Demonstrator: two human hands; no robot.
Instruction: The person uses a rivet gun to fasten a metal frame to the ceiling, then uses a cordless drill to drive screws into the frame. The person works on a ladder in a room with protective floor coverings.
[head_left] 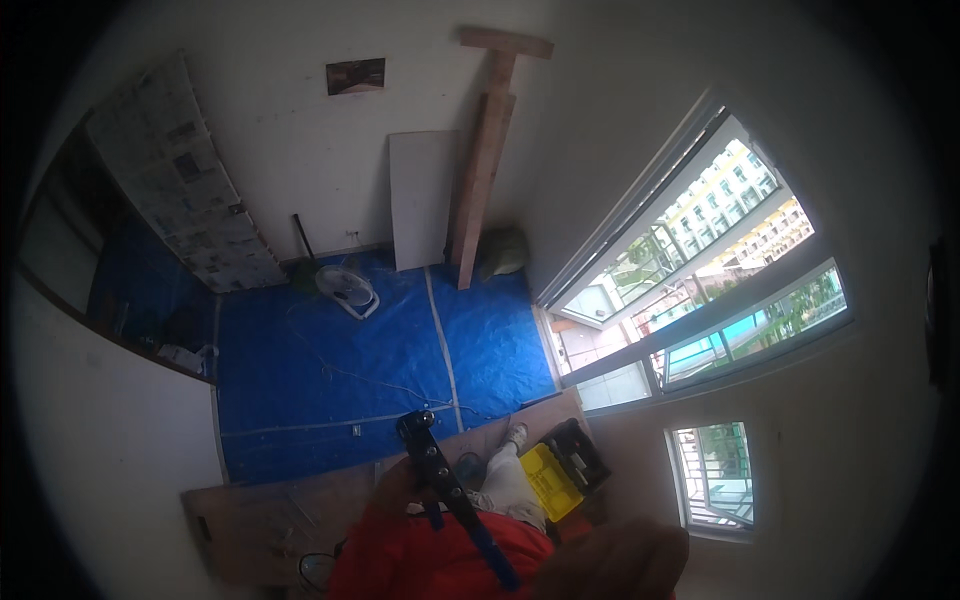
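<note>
Leaning at the far left corner of the blue sheet (pixel 270 350) is a tall panel with a newsprint-like covering (pixel 185 175). A brown wooden surface (pixel 240 525) runs along the sheet's near edge. A white fan (pixel 348 288) lies on the sheet near its far edge. The left hand (pixel 398 488), nearer than the sheet, is closed around a black tool (pixel 440 475); the tool's head overlaps the sheet's near edge in view, its blue end pointing away from the sheet. At the sheet's far edge, a pale board (pixel 420 195) leans on the wall, followed rightward by T-shaped timber (pixel 482 180). An open yellow toolbox (pixel 550 480) stands just beyond the sheet's near right corner. The right hand (pixel 620 562), dark and well apart from the sheet, is near the tool's blue end; whether it grips anything cannot be told. A large window (pixel 655 355) opens right of the sheet.
</note>
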